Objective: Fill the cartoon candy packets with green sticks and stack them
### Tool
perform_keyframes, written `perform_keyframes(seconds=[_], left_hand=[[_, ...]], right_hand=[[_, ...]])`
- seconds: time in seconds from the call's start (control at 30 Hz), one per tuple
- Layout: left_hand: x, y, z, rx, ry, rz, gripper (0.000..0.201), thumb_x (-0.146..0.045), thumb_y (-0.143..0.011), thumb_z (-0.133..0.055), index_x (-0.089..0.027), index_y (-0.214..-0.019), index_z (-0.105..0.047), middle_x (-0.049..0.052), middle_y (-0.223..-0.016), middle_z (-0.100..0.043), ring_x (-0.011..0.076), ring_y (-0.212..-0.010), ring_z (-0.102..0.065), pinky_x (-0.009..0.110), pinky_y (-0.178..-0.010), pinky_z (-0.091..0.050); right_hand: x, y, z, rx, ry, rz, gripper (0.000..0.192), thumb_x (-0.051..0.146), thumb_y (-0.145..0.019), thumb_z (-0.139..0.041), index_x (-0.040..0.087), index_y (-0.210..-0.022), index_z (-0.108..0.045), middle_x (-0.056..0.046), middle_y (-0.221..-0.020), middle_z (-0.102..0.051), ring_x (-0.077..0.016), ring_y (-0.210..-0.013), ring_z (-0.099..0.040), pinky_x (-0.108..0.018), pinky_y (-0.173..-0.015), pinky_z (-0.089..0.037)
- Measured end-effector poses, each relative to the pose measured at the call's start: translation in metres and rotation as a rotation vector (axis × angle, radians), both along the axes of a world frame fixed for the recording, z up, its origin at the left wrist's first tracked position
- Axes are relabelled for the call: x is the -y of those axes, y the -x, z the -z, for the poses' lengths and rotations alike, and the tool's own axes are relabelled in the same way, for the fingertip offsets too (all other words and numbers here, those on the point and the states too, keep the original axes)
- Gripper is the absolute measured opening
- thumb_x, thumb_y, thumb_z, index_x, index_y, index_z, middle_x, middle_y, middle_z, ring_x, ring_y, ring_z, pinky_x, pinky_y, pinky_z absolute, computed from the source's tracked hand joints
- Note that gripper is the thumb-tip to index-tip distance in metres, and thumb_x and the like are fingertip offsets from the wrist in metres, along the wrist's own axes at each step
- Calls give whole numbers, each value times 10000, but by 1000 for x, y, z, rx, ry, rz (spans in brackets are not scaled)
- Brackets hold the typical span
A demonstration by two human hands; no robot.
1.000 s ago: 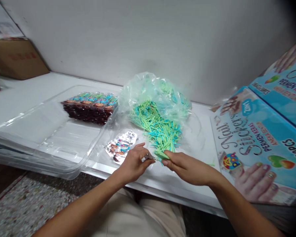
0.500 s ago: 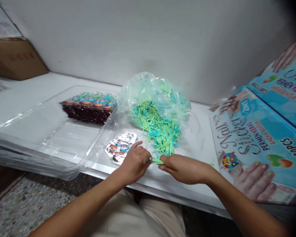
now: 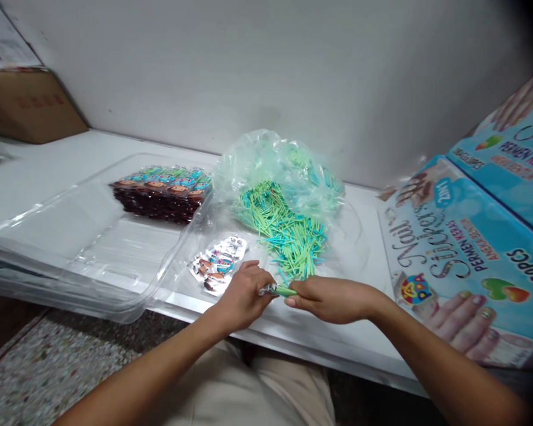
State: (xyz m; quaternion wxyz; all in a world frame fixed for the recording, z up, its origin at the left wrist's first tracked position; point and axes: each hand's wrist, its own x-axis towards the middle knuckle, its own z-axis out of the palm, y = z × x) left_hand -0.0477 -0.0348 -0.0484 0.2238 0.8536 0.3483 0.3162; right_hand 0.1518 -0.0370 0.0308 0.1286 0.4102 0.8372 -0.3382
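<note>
Far left, back corner: brown cardboard box (image 3: 31,103) against the wall, on the white table (image 3: 48,165). Next along, a clear plastic tray (image 3: 93,236) lying open; at its far end a packed row of dark sachets (image 3: 162,192) with cartoon faces on top. Just right of the tray, a few loose sticker packets (image 3: 217,263) lie flat on clear film.

Centre front: left hand (image 3: 242,296), grip clenched on the end of a small foil packet (image 3: 269,289), thumb and fingertips pinching it. Right hand (image 3: 331,299) meets it from the other side, grip pinched on a green stick (image 3: 286,290) whose tip touches the packet mouth. Both hands sit low over the table's near edge; whether the stick is inside the packet, cannot tell.

Just behind the hands: a spill of green and blue sticks (image 3: 288,234) pouring from a crumpled clear bag (image 3: 279,165).

Far right: blue printed cartons (image 3: 466,248), nail-sticker artwork, tilted, another stacked behind.
</note>
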Motion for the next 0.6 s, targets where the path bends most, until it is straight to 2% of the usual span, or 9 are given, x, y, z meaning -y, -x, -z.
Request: perform_keyframes(seconds=[0.27,0.37,0.47,0.6], left_hand=[[1,-2,1,24,17,-4,48,-167,-787,-619,-192,-751,-599,-17,-658,-650,136,-645,-607,412,-982,-386],[2,-1,1,57,59,-18,60,-183,-785,-636,-189,-739,-599,-23,-654,-651,133,-646,-609,404,-972,-393],[2,-1,1,31,30,-9,42,-178,-791,-620,-188,-759,-594,-15,-681,-659,136,-662,-610,411,-982,-379],[3,-5,-4,-115,-76,19,42,-159,-805,-551,-179,-799,-588,26,-711,-654,171,-703,-607,452,-967,-372]], right_hand=[[0,1,-4,30,29,1,382,374,-954,-345,161,-705,-541,17,-563,-445,-106,-490,-370,-244,-482,-279],[1,-1,-3,10,40,-9,387,382,-960,-328,157,-739,-553,-2,-609,-497,-115,-525,-414,-242,-503,-302],[2,0,-2,59,35,-16,416,395,-966,-310,150,-759,-575,-29,-633,-556,-129,-533,-453,-246,-502,-310],[9,8,-6,183,-141,16,358,369,-958,-369,122,-872,-614,-102,-729,-658,-196,-612,-577,-272,-525,-338]])
